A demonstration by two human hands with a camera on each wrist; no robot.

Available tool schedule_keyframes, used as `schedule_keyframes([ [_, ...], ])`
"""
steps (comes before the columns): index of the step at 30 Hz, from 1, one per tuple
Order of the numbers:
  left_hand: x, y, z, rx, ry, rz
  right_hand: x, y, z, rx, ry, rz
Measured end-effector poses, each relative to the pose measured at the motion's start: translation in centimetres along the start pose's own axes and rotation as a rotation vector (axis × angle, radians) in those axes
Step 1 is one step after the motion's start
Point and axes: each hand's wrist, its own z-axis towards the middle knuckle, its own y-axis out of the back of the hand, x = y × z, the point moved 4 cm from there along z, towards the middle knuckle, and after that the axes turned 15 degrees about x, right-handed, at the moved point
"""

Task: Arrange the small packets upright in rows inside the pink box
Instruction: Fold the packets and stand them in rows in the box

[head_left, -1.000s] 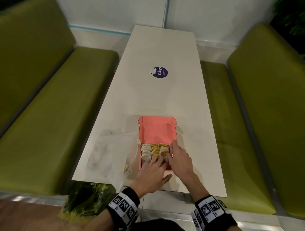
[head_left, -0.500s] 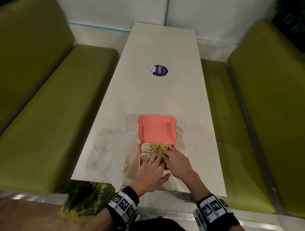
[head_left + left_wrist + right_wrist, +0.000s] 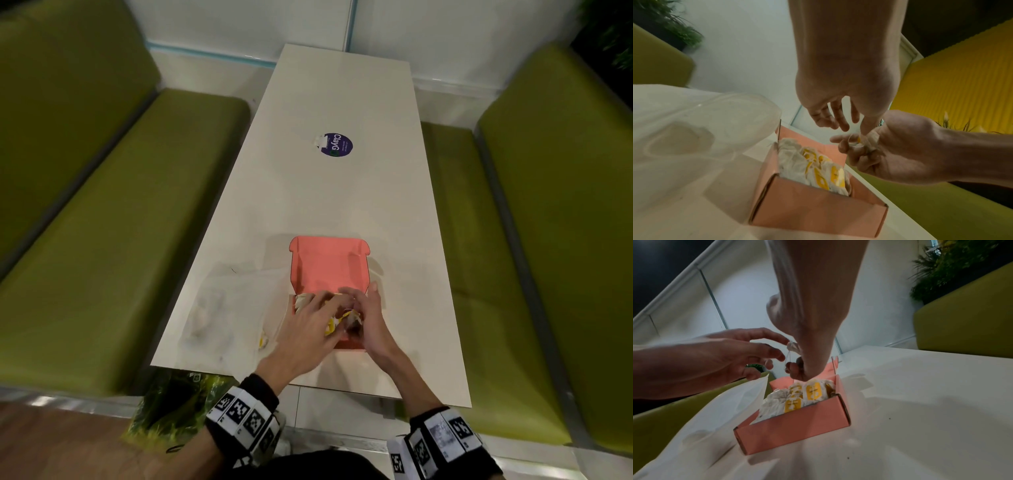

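Here a packet (image 3: 866, 142) is held above the box (image 3: 327, 263), pinched in the curled fingers of the right hand (image 3: 370, 320); it is kept raised, presumably so that its string and yellow tag can be sorted out before it is set down. The left hand (image 3: 305, 325) is spread beside the right one, its fingers loose and only slightly bent, and nothing is seen gripped in it; in the right wrist view a thin string appears to run by its fingertips, but whether it is touched cannot be told. That hand is judged to be placed there to steady or guide the packet.

The box is pink card, with its lid laid flat on the surface (image 3: 342, 192) beyond it. The packets (image 3: 797, 395) already in the box are stood on edge in close rows, white with yellow tags showing on top, and they fill most of what can be seen of it; the near part is hidden by the hands in the head view.

Left of the box a clear bag (image 3: 226, 305) lies on the surface, its contents too blurred to be named. Beyond the box a round sticker (image 3: 337, 145) is seen.
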Motion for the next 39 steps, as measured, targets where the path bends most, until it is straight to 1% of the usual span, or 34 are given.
schedule_keyframes([
  [2,0.1,0.1,0.2,0.021,-0.021,-0.011,-0.1,-0.4,0.1,0.043,-0.021,-0.002],
  [4,0.3,0.1,0.1,0.009,-0.042,-0.054,0.0,-0.8,0.2,0.080,-0.029,-0.017],
  [7,0.6,0.8,-0.2,-0.053,-0.039,-0.184,0.2,-1.4,-0.3,0.138,-0.001,-0.013],
  [9,1.0,1.3,-0.5,-0.075,-0.018,-0.315,0.0,-1.4,-1.1,0.147,0.036,-0.060],
  [12,1.6,1.8,-1.0,-0.086,0.038,-0.485,-0.5,-0.7,-1.9,0.105,0.109,-0.098],
  [15,1.8,2.0,-1.3,-0.128,0.074,-0.581,-0.1,-0.7,-2.1,0.055,0.150,-0.096],
  [18,1.7,2.2,-1.2,-0.174,0.103,-0.659,0.5,-1.4,-2.0,0.072,0.184,-0.154],
  [20,1.7,2.1,-0.9,-0.186,0.124,-0.683,0.6,-1.6,-2.0,0.025,0.228,-0.222],
  [22,1.8,2.0,-0.8,-0.189,0.130,-0.701,0.7,-1.4,-2.0,-0.075,0.280,-0.255],
  [26,1.5,2.1,-2.0,-0.283,0.122,-0.591,1.2,-1.4,-2.5,-0.209,0.363,-0.311],
  [27,1.1,2.0,-2.2,-0.288,0.104,-0.590,1.3,-1.5,-2.7,-0.230,0.386,-0.339],
  [29,0.4,1.5,-2.3,-0.252,0.076,-0.648,1.5,-2.0,-2.9,-0.262,0.449,-0.459],
  [31,0.2,1.1,-2.2,-0.234,0.090,-0.730,1.5,-2.7,-2.9,-0.260,0.496,-0.600],
  [33,0.2,1.1,-2.1,-0.266,0.107,-0.826,1.4,-3.4,-2.9,-0.217,0.523,-0.659],
  [37,0.7,1.6,-2.2,-0.332,0.128,-0.859,1.5,-3.8,-3.8,-0.140,0.596,-0.597],
  [39,1.1,1.6,-2.2,-0.340,0.148,-0.856,1.4,-3.5,-4.3,-0.136,0.581,-0.517],
])
